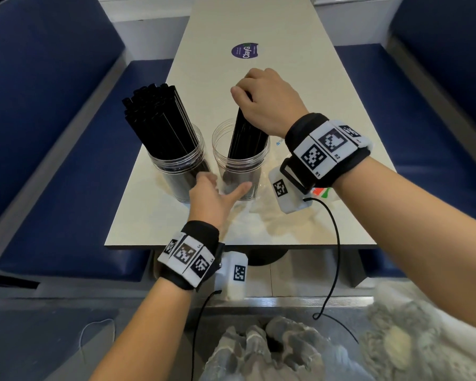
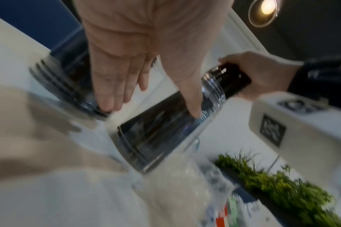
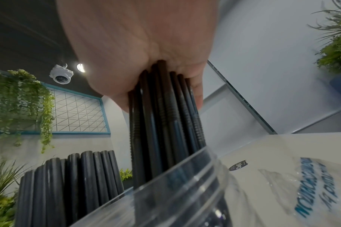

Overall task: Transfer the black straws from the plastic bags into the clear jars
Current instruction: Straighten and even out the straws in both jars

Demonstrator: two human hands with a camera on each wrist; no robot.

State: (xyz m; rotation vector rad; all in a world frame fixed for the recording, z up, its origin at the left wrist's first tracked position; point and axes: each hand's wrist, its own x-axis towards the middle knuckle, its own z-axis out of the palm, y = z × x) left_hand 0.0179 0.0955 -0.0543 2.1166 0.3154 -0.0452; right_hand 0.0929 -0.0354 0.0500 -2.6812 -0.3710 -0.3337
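Note:
Two clear jars stand side by side on the cream table (image 1: 300, 86). The left jar (image 1: 176, 171) (image 2: 68, 79) is packed with upright black straws (image 1: 160, 119) (image 3: 68, 184). My right hand (image 1: 245, 89) (image 3: 161, 73) grips the top of a straw bundle (image 1: 248, 138) (image 3: 161, 122) whose lower ends are inside the right jar (image 1: 242, 163) (image 2: 165, 135). My left hand (image 1: 223, 185) (image 2: 152, 109) is open at the jars' bases, its straight fingers reaching between them and its thumb touching the right jar's front. A crumpled clear plastic bag (image 1: 261, 218) (image 3: 301, 184) lies around that jar.
Blue bench seats flank the table on the left (image 1: 66, 188) and the right (image 1: 423, 133). A round purple sticker (image 1: 245, 50) sits farther up the tabletop. A red and green printed packet (image 1: 320, 192) lies under my right wrist. The table's near edge (image 1: 231, 244) runs just beyond my left wrist.

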